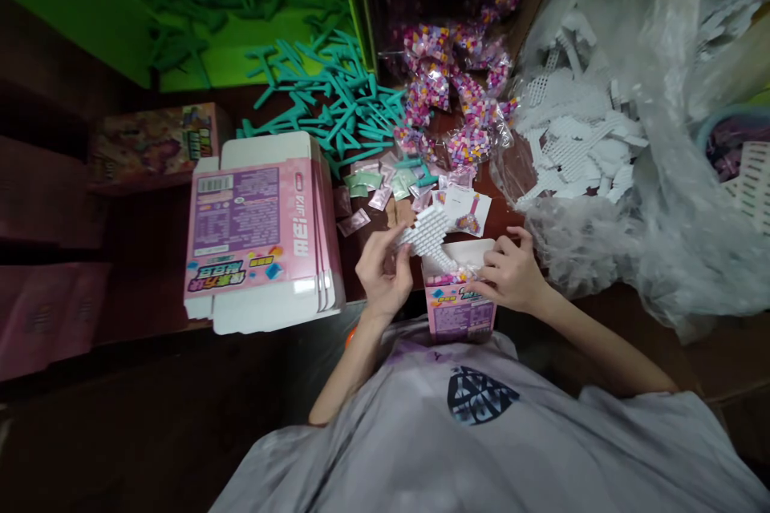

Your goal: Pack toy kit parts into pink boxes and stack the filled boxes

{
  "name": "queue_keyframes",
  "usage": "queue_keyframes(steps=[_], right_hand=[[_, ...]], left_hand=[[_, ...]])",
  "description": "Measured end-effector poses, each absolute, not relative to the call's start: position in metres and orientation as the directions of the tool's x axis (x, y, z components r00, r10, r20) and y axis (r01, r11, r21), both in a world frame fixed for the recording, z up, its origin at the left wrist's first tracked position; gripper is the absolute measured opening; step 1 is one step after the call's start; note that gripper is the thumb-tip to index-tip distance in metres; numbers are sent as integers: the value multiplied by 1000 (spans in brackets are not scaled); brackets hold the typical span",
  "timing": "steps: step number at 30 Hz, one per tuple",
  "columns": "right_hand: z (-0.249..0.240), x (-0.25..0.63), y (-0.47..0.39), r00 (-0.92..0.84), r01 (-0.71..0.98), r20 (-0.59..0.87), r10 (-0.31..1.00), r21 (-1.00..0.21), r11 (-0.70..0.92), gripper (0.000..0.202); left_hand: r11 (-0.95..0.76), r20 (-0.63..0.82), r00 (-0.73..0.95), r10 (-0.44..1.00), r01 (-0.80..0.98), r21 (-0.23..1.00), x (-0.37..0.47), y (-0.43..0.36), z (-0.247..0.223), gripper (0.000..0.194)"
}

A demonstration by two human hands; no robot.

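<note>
Between the thumb and fingers of my left hand (386, 271) is a white studded plate (426, 234), tilted over the open top of a pink and purple box (460, 313). The box stands upright against the table edge, its white flap raised and colourful small pieces showing at its mouth. My right hand (511, 271) grips the right side of the box's opening, fingers bent over the rim. Just beyond the box lie white printed cards (466, 210) and a brown piece (400, 212).
Flattened pink boxes (258, 232) are stacked at left. Green hammer-like parts (337, 100), small sachets (380, 180) and bags of coloured bricks (448, 88) lie behind. A clear plastic bag (655, 240) with white plates (577, 144) is at right.
</note>
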State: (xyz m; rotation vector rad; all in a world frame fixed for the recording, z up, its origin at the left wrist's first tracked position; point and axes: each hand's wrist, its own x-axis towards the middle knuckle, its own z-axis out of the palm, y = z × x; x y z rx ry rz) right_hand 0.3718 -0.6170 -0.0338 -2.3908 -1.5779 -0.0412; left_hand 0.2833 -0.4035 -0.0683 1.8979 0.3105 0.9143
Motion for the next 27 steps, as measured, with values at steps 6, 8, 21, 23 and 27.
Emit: queue_keyframes(steps=[6,8,21,23,27], right_hand=[[-43,362,-620,449,860,126,885,-329,-390,33],[-46,361,-621,449,847,104,888,-366,-385,36],[-55,360,-629,658,753,540,525,-462,-468,9],[-58,359,-631,735,674,561,381,-545,-498,11],[-70,354,-631,786,615,502,361,-575,-539,15]], left_hand=[[-494,409,754,515,-129,860,283,-399,-66,20],[-490,411,748,521,-133,862,282,-397,-64,20],[-687,311,948,-72,-273,673,288,-404,-45,22],[-680,289,950,-122,-292,672,289,-411,-51,23],[-782,264,958,-111,-248,571,285,-419,-55,25]])
